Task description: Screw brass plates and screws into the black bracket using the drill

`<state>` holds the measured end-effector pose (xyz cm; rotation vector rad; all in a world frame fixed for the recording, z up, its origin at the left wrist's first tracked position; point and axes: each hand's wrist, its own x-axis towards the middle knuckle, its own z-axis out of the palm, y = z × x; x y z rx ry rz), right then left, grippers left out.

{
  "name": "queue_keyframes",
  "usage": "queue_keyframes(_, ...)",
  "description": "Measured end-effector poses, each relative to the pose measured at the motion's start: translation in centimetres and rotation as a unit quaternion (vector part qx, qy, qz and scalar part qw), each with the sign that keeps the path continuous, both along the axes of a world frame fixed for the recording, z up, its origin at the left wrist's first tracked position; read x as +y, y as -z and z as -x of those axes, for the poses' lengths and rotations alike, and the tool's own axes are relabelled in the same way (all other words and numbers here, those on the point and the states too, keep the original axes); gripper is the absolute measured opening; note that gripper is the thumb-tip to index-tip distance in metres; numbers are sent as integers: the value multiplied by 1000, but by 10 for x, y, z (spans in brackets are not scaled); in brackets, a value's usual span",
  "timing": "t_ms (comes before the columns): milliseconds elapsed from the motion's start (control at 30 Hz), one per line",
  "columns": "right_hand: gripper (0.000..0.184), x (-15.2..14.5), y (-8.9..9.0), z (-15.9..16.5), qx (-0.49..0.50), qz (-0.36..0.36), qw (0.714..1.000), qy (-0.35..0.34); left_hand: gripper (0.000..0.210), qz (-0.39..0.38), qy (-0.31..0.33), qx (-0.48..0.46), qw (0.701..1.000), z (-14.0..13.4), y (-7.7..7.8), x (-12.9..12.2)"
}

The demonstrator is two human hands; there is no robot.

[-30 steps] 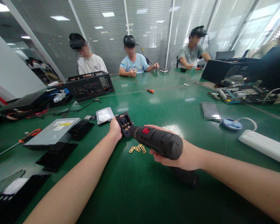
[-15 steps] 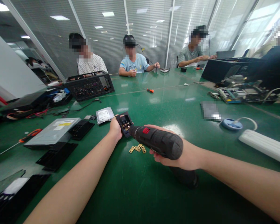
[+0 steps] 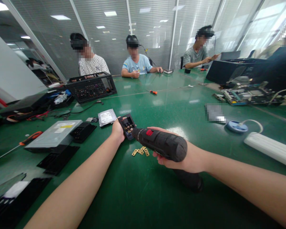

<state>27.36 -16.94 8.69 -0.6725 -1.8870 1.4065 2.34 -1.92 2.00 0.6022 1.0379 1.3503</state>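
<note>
My right hand is wrapped round a black cordless drill with a red switch on top. The drill's nose points left, at a small black box-like part with brass-coloured pieces inside; the bit's tip is too hidden to tell whether it touches. Gripping that part by its left side is my left hand, tilting it up off the green table. Several small brass plates with holes lie just below it. Behind my left hand rests a silver hard drive.
At left lie an optical drive, an orange-handled screwdriver and black panels. A computer case stands farther back. On the right are a white power strip and circuit boards. Several people sit around the table.
Both my hands, the drill and the black part stay nearly where they were. Across the table, the person at the right has moved their hands slightly.
</note>
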Motion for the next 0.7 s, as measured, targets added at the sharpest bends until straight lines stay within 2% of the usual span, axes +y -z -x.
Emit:
queue_keyframes(267, 88, 0, 1, 0, 2, 2, 1000, 4, 35, 32, -23, -33, 999, -2, -2, 0)
queue_keyframes(467, 87, -1, 0, 1, -3, -1, 1000, 16, 36, 8, -12, -12, 1000, -1, 0, 0)
queue_keyframes(700, 88, -1, -1, 1, -8, 4, 1000, 20, 35, 14, -26, -10, 1000, -2, 0, 1)
